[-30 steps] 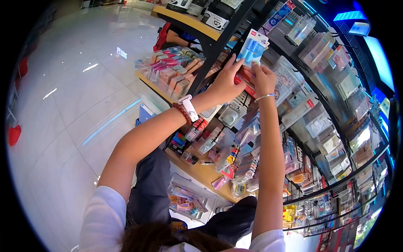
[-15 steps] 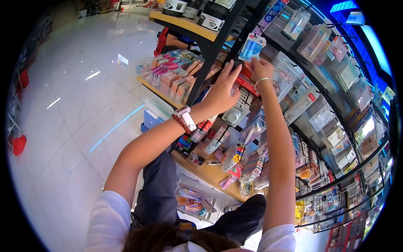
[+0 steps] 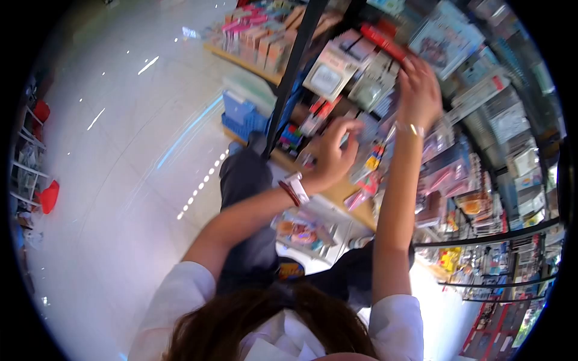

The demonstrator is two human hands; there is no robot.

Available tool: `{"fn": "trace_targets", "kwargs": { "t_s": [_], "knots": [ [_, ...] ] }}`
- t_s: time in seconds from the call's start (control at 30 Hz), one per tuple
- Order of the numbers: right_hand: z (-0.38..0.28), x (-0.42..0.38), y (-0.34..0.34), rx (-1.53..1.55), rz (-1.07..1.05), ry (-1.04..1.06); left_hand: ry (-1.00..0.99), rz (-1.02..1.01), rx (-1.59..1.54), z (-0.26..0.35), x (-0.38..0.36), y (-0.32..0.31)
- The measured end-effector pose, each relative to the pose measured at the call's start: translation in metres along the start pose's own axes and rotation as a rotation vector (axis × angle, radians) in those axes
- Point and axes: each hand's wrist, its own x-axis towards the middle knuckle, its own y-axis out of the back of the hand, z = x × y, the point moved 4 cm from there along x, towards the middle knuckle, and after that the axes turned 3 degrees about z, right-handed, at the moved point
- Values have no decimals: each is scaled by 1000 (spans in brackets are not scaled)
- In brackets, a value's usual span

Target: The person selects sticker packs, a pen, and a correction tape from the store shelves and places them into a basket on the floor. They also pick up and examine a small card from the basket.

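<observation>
One red strip lies beyond both hands.

Head-worn view looks steeply down past the hands.

You get bright overhead light that leaves white streaks and a blue line of glare on the glossy floor. Motion softens your hands and the hanging packages; the wide lens curves everything toward black, rounded edges.
</observation>
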Motion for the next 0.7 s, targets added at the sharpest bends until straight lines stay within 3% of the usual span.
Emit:
{"fn": "trace_targets", "kwargs": {
  "t_s": [0.03,0.1,0.17,0.23,0.27,0.3,0.33,0.37,0.4,0.5,0.57,0.63,0.7],
  "knots": [
    [-17,-37,28,-192,162,87,147,84,-112,-24,-46,-2],
    [-21,-122,105,-410,477,150,448,179,-24,-55,-147,-6],
    [17,-211,180,-732,480,29,636,73,159,-74,-234,0],
    [78,-323,269,-640,544,-345,638,6,456,-101,-308,9],
    [114,-389,326,-762,673,-527,653,-28,490,-118,-335,14],
    [139,-454,378,-98,932,-799,562,-44,633,-128,-354,16],
    [168,-518,424,-130,1095,-866,631,-100,715,-141,-373,21],
    [184,-568,452,-159,1260,-931,557,-201,780,-145,-383,26],
    [177,-577,445,-159,1293,-927,597,-226,798,-150,-393,33],
    [186,-534,360,-145,672,-1388,556,-253,922,-165,-406,52],
    [201,-521,342,-90,902,-1483,611,-302,951,-173,-408,65],
    [214,-524,343,-214,817,-1480,646,-288,1170,-179,-413,79],
    [218,-536,348,-344,730,-1472,705,-308,1136,-183,-416,84]
  ]
}}
